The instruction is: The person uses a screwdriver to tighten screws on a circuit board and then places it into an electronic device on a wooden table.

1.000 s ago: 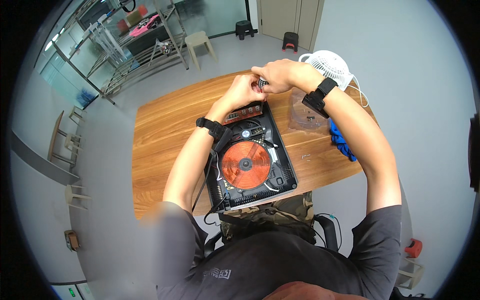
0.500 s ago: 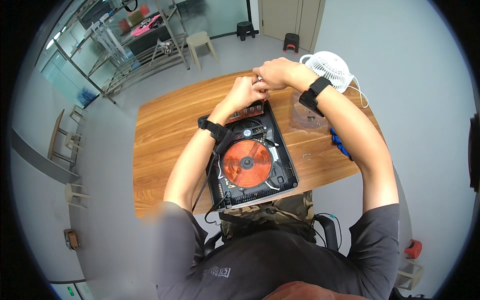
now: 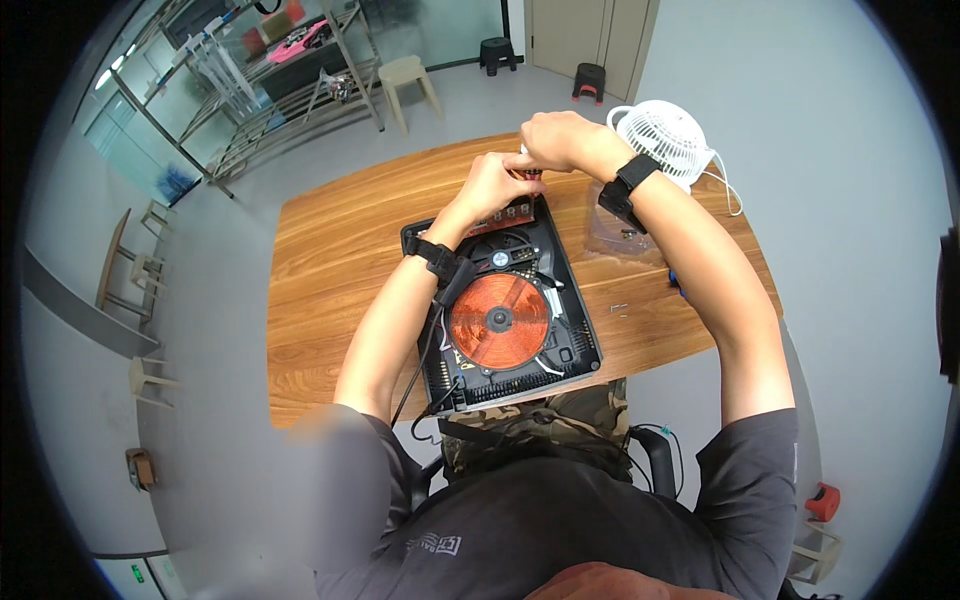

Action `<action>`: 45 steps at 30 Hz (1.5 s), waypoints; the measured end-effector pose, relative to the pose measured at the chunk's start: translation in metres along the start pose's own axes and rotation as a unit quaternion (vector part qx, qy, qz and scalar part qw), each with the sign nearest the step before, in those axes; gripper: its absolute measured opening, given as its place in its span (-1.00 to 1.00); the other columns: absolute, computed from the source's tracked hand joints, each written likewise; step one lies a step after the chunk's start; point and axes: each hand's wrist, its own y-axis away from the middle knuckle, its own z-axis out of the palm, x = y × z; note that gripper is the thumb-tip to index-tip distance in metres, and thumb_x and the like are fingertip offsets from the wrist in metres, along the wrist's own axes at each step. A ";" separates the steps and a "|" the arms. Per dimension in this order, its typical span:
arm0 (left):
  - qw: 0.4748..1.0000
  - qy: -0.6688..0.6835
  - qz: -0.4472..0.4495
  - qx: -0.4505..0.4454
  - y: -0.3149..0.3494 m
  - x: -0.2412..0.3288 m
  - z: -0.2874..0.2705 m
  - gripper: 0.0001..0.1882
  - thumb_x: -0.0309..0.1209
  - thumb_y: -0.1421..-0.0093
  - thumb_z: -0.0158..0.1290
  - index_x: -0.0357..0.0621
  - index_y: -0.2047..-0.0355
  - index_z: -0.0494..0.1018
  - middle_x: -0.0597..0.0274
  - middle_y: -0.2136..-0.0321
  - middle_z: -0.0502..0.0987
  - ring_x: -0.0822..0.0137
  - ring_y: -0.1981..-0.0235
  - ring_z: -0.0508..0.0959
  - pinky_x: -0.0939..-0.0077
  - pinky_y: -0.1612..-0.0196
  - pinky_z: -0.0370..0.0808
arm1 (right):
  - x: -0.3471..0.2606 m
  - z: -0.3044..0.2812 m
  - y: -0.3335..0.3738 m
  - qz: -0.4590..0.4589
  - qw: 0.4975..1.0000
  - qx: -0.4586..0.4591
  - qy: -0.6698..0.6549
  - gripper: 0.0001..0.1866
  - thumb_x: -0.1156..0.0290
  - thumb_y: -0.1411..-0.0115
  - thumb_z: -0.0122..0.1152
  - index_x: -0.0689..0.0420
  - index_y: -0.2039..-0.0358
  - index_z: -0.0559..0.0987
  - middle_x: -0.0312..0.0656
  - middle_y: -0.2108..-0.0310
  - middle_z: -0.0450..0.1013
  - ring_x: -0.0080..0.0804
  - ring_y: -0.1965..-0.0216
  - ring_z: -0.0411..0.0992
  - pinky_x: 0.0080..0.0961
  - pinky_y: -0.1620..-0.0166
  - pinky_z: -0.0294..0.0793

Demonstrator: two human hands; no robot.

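Observation:
An opened induction cooker (image 3: pixel 575 345) lies on the table, its flat round copper coil (image 3: pixel 498 318) facing up. A red circuit board (image 3: pixel 512 214) with digit displays sits at its far end. Over the far right corner my right hand (image 3: pixel 562 140) is closed around a red-and-black screwdriver (image 3: pixel 532 177), which stands upright and is mostly hidden by my fingers. My left hand (image 3: pixel 494 184) reaches across the board, thumb and fingers pinched together beside the screwdriver's lower part. What those fingertips hold, if anything, is hidden.
Right of the cooker are a clear plastic box (image 3: pixel 610 235) with small parts, several loose screws (image 3: pixel 619 310) and a blue item (image 3: pixel 676 284) partly behind my right arm. A white fan (image 3: pixel 662 138) stands at the table's far right. A black cable (image 3: pixel 418 372) runs along the cooker's left side.
My right hand has shifted slightly and turned at the wrist, showing more of the screwdriver below it. My left hand stays at the same corner. The whole view has moved a little.

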 end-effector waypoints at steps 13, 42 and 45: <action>0.999 0.020 -0.049 0.004 -0.005 -0.002 0.008 -0.66 -0.27 -0.05 0.36 -0.23 0.26 0.58 0.22 0.39 0.70 0.45 0.42 0.64 0.44 0.22 0.58 | 0.008 0.003 0.013 -0.016 1.000 0.001 -0.015 -0.48 -0.04 -0.30 0.22 0.24 0.09 0.59 0.12 0.27 0.63 0.12 0.15 0.60 -0.07 0.12 0.57; 0.997 0.047 -0.052 0.044 -0.014 -0.012 0.012 -0.36 -0.37 0.09 0.49 -0.35 0.06 0.44 0.15 0.23 0.63 0.39 0.23 0.63 0.45 0.10 0.59 | -0.005 -0.010 0.005 0.003 1.000 -0.027 0.002 -0.56 0.15 -0.17 0.23 0.17 0.03 0.61 0.05 0.16 0.64 0.04 0.11 0.60 -0.13 0.06 0.58; 0.996 0.046 -0.072 0.029 -0.010 -0.006 0.008 -0.39 -0.38 0.07 0.47 -0.36 0.07 0.44 0.15 0.25 0.64 0.41 0.21 0.63 0.45 0.09 0.59 | 0.001 -0.004 0.003 -0.029 0.999 -0.034 -0.010 -0.58 0.18 -0.23 0.21 0.17 -0.01 0.56 0.05 0.18 0.64 0.08 0.11 0.59 -0.11 0.02 0.56</action>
